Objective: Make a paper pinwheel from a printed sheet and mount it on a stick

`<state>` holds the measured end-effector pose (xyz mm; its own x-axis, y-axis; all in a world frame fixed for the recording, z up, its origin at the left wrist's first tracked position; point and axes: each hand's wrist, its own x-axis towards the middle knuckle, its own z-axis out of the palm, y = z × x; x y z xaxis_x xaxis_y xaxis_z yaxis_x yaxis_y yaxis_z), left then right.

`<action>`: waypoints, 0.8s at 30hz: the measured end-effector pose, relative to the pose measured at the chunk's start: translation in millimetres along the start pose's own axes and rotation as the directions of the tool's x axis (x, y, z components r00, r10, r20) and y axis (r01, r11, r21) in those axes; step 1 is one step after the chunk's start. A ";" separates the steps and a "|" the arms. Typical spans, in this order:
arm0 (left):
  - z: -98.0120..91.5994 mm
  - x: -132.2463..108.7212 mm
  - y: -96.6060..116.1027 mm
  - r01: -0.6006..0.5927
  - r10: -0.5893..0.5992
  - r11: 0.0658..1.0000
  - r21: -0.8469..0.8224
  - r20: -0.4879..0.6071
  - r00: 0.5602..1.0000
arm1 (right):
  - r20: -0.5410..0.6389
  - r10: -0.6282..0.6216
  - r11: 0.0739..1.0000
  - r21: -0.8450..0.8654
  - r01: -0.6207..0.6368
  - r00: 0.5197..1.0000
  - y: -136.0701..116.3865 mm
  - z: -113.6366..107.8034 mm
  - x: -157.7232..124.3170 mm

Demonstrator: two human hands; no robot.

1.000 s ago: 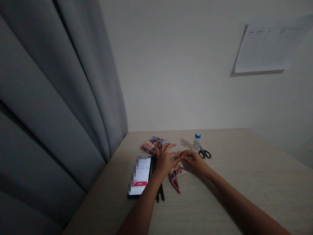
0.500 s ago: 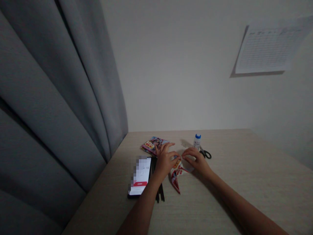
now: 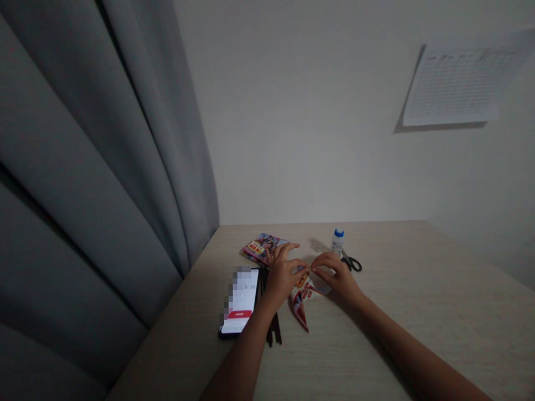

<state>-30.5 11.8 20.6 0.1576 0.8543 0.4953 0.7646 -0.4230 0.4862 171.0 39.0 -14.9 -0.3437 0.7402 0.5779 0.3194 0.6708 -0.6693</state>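
A curled piece of red, white and yellow printed paper hangs or lies below my fingertips, its pointed end toward me. My left hand pinches its upper edge between thumb and index finger, with the other fingers raised. From the other side, the fingertips of my right hand are pinched together at the same edge, almost touching the left ones. The exact grip spot is small and partly hidden by the fingers.
Left of my forearm lies a lit phone, beside dark thin strips. Behind my left hand is a colourful printed leaflet. A blue-capped glue bottle and black-handled scissors stand behind my right hand. A curtain borders the table's left side.
Both hands stay nearly in place, with only a slight shift of the right fingertips at the paper's edge. The paper keeps its position.
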 end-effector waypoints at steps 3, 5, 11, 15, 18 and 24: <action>-0.2 -0.1 -0.3 -0.010 0.010 1.000 -0.007 -0.011 1.000 | 0.000 0.003 1.000 0.013 -0.003 1.000 -0.8 0.4 -0.2; 0.1 -0.5 -1.0 -0.013 0.013 1.000 -0.008 -0.007 1.000 | -0.002 0.001 1.000 0.019 -0.001 1.000 -1.7 1.2 -0.7; 0.7 -0.7 -3.8 -0.002 0.002 1.000 0.007 0.014 1.000 | 0.004 0.030 0.999 0.030 -0.030 1.000 -6.0 2.8 -1.6; -1.5 0.4 -5.1 0.010 -0.011 1.000 0.016 0.056 0.998 | 0.002 0.047 0.998 0.032 -0.047 0.999 -6.8 1.9 -1.2; -2.1 0.2 -7.8 0.066 -0.068 0.997 0.034 0.077 0.995 | 0.001 0.050 0.998 0.034 -0.050 0.999 -4.7 0.1 -0.9; -4.4 -2.3 -16.3 0.219 -0.236 0.968 0.125 0.145 0.961 | 0.048 0.039 0.999 0.000 -0.039 0.998 0.4 -3.9 0.0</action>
<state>-46.1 15.5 14.7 0.0617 0.9645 0.2569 0.8523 -0.1848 0.4893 174.5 39.4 -13.3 -0.3725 0.7631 0.5282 0.3327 0.6411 -0.6916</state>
